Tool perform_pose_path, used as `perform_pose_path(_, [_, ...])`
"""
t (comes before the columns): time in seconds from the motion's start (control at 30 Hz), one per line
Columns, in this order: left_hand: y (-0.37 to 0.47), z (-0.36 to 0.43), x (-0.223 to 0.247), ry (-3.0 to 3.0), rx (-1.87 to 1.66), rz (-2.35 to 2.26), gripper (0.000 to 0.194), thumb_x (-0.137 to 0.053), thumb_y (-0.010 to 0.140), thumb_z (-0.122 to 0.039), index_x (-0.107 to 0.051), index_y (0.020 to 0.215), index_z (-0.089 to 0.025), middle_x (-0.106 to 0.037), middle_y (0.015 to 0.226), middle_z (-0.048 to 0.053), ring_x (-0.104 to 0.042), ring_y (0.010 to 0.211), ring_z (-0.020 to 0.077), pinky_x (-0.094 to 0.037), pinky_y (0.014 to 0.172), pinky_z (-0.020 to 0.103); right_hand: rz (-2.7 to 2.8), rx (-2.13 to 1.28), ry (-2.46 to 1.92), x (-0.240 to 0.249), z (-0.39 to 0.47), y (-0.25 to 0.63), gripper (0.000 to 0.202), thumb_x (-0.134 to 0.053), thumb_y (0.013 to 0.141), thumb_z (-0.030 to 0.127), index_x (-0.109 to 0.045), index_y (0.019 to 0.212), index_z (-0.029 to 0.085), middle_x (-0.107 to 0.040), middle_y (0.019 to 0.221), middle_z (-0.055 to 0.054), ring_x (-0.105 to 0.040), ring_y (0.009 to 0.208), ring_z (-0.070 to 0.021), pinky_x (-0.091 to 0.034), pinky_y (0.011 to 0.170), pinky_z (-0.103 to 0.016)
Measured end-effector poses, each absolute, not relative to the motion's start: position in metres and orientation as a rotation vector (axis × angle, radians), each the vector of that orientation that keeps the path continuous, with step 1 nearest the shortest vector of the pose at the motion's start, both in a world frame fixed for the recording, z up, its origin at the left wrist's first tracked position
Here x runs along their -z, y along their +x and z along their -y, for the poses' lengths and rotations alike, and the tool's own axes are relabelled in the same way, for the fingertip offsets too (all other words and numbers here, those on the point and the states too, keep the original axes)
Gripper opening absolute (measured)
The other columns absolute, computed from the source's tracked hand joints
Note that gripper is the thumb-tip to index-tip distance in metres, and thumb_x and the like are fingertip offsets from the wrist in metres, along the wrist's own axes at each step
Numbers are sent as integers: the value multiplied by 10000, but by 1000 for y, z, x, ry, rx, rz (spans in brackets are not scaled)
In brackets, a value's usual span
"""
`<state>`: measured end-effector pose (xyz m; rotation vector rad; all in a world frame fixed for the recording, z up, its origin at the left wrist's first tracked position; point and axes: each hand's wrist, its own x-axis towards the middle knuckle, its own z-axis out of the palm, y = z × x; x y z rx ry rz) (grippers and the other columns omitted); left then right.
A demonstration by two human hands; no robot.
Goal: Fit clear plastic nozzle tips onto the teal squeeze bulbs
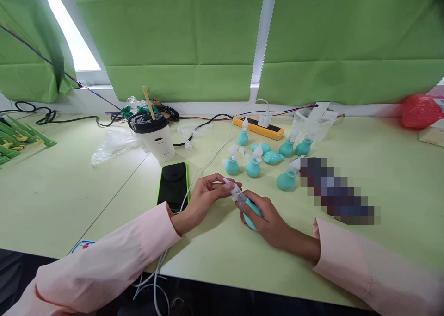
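Observation:
My right hand (265, 219) is wrapped round the teal squeeze bulb of a nasal aspirator (252, 213). Its clear plastic nozzle (237, 194) points up and to the left, where the thumb and fingers of my left hand (207, 196) pinch the tip. Beyond my hands, several similar aspirators stand on the table, among them one with a white tip (231, 165), another beside it (253, 168) and one further right (286, 181). Two teal bulbs lie on their sides, the nearer bulb (273, 158) showing plainly.
A black phone with a green edge (173, 186) lies left of my left hand, a white cable (201, 168) running past it. Behind stand a lidded paper cup (157, 142) and a yellow power strip (258, 127). A pixelated patch covers something at right. A red bag (421, 111) sits far right.

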<state>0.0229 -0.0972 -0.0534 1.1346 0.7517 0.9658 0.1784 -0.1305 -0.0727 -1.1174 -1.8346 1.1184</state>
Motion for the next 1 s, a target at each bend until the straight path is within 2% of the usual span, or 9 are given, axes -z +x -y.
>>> perform_pose_path(0.17, [19, 93, 53, 1228, -889, -752, 192, -588, 709, -264, -621, 793, -94, -636, 939, 112, -550, 968, 238, -442, 835, 347, 1795, -1189, -1136, 72, 131, 180, 323, -329, 831, 454, -422, 692, 178, -452, 536, 40, -355, 464, -72, -303, 463, -208])
perform_pose_path(0.33, [16, 90, 53, 1288, -778, -675, 232, -549, 740, -295, -656, 817, -105, -611, 1010, 106, -495, 1051, 235, -409, 896, 345, 1797, -1213, -1100, 73, 130, 181, 295, -364, 829, 430, -462, 737, 167, -462, 540, 34, -356, 471, -70, -301, 469, -212])
perform_pose_path(0.53, [18, 91, 53, 1227, -728, -585, 245, -543, 743, -320, -655, 831, -120, -608, 1015, 97, -472, 1081, 237, -405, 901, 375, 1719, -1306, -1083, 71, 129, 182, 312, -377, 816, 450, -480, 763, 161, -450, 543, 31, -364, 485, -74, -305, 473, -216])
perform_pose_path(0.87, [19, 90, 58, 1230, -693, -562, 265, -551, 738, -315, -643, 893, -121, -562, 1100, 97, -478, 1071, 229, -389, 917, 345, 1504, -1564, -952, 75, 129, 182, 286, -386, 816, 437, -458, 767, 165, -456, 496, 43, -373, 391, -62, -299, 397, -204])
perform_pose_path(1.0, [20, 93, 53, 1239, -690, -560, 286, -522, 762, -310, -607, 988, -157, -548, 1122, 96, -466, 1085, 227, -374, 920, 354, 1431, -1614, -889, 74, 128, 180, 289, -384, 811, 446, -443, 768, 166, -480, 497, 36, -408, 380, -70, -323, 396, -210])
